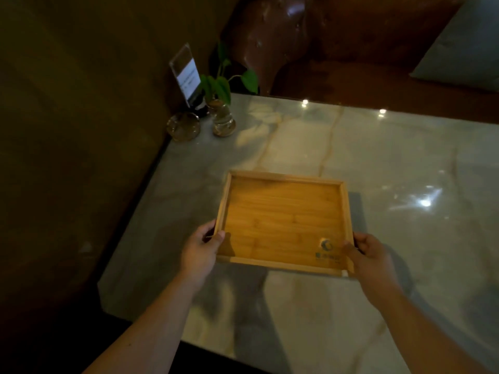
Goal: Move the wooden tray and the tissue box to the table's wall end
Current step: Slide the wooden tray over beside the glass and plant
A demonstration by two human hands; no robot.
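An empty wooden tray [283, 220] with a small round logo in its near right corner is over the marble table [405, 163], a shadow showing under its right side. My left hand [201, 249] grips the tray's left rim near the front corner, thumb on top. Gripping the right rim at the near corner is my right hand [370, 252]. No tissue box is in view.
At the table's far left corner, by the dark wall [67, 117], stand an acrylic sign holder [186, 74], a glass vase with a green plant [222, 120] and a round glass ball [184, 126]. A brown leather seat [337, 49] lies beyond the table.
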